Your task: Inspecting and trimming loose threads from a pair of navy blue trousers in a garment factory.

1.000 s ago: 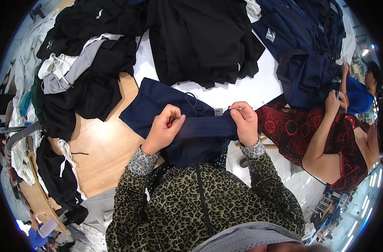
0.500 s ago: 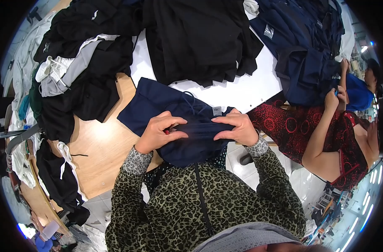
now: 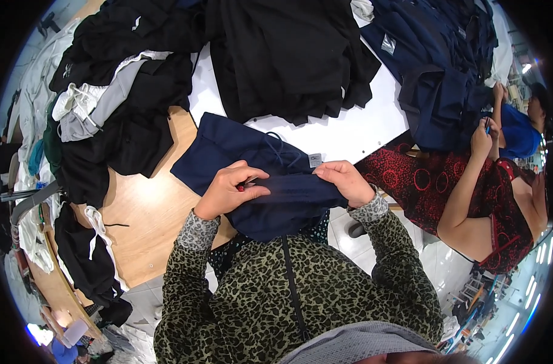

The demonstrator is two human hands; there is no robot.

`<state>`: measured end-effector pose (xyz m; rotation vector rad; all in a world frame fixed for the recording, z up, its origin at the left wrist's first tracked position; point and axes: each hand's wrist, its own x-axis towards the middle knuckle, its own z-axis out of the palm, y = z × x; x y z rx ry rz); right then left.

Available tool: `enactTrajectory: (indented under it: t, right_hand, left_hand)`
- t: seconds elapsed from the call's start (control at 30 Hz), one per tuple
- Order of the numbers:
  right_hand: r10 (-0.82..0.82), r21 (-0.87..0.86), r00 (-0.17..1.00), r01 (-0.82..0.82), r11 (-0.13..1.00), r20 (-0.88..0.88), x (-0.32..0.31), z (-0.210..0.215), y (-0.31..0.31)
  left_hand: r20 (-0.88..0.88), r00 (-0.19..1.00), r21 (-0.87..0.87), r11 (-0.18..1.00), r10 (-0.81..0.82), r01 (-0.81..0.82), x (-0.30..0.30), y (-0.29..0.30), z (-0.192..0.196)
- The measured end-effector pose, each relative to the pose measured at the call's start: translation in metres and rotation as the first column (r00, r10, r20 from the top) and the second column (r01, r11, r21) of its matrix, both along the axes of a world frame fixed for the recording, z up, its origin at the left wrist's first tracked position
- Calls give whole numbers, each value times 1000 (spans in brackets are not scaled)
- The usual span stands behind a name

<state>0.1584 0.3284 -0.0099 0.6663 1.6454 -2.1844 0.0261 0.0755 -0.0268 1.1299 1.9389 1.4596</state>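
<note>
A navy garment [image 3: 276, 212] with a thin drawstring [image 3: 279, 145] and a small grey label [image 3: 315, 160] lies partly on the wooden table and hangs toward my lap. My left hand [image 3: 228, 191] is closed on its edge, thumb and forefinger pinching the cloth. Tucked in that same palm is a small red object [image 3: 241, 188], mostly hidden; its kind is unclear. On the other side, my right hand [image 3: 351, 184] grips the garment with the thumb on top and the fingers mostly beneath the cloth. Between both hands the fabric is drawn out flat.
Black garments [image 3: 282, 60] are heaped on the white surface [image 3: 373, 124] ahead. More black clothing [image 3: 131, 121] with white and grey pieces lies left, by the wooden tabletop [image 3: 149, 224]. Navy garments [image 3: 434, 91] are piled right, where another person's hands [image 3: 484, 138] hold something small and blue.
My right hand has shifted slightly right, its fingers going under the cloth and its thumb now on top. My left hand has barely moved. The other person's hands moved a little.
</note>
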Motion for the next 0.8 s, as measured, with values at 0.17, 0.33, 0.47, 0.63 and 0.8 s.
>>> enactTrajectory:
  t: [0.17,0.33,0.47,0.63,0.8]
  right_hand:
    - [5,-106,999,0,994,49,-3,2,-6]
    - [-17,-119,996,27,993,87,-6,0,-10]
    - [-38,-220,995,58,974,92,-6,-3,-8]
    - [-34,-208,995,53,977,95,-10,8,-15]
    - [-11,-31,998,12,999,54,-12,-4,-22]
  left_hand:
    - [1,1000,-10,1000,5,-5,0,0,0]
    - [52,998,-22,999,24,-23,0,1,2]
    - [54,998,-34,999,38,-36,0,-1,-1]
    - [54,997,0,999,53,-53,1,1,-3]
    - [14,1000,-16,1000,12,-12,4,3,4]
